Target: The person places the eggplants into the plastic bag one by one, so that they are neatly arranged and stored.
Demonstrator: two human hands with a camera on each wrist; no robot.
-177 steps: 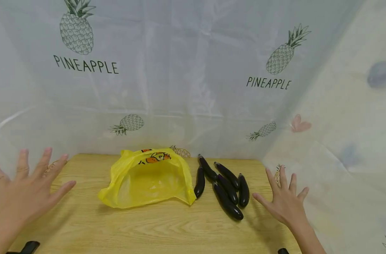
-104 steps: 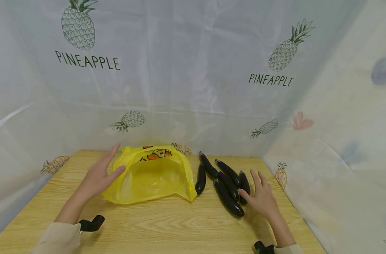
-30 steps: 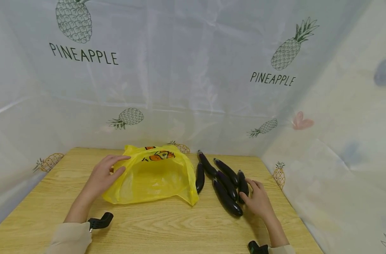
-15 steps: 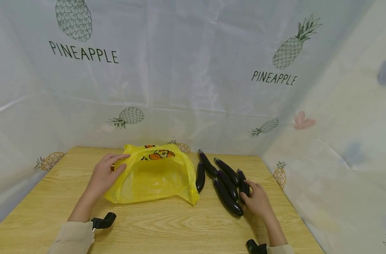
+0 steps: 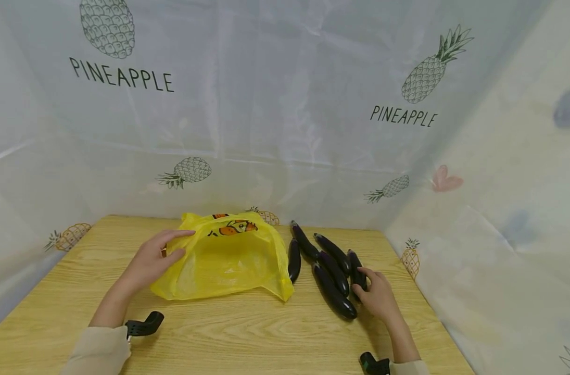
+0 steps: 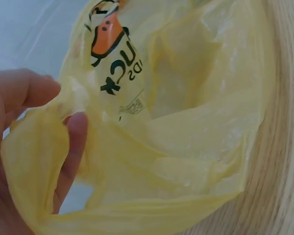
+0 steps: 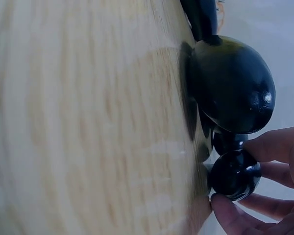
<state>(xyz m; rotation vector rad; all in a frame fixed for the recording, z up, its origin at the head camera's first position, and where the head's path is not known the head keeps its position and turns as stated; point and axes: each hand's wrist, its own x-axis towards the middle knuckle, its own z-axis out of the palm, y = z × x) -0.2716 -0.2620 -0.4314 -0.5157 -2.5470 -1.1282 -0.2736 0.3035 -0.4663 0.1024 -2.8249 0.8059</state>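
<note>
ok so neither hand is splayed out anymore: the left hand (image 5: pixel 150 259) now has the yellow bag (image 5: pixel 281 255) by its 9 o'clock edge, and the right hand (image 5: pixel 379 298) now pinches the eggplant (image 5: pixel 356 265) at 4 o'clock in the pile (image 5: pixel 333 273).

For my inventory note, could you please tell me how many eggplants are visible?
6: one eggplant beside the yellow bag, two at the back, one in the middle, one in front, one held by the right hand. The bag could hide more.
</note>
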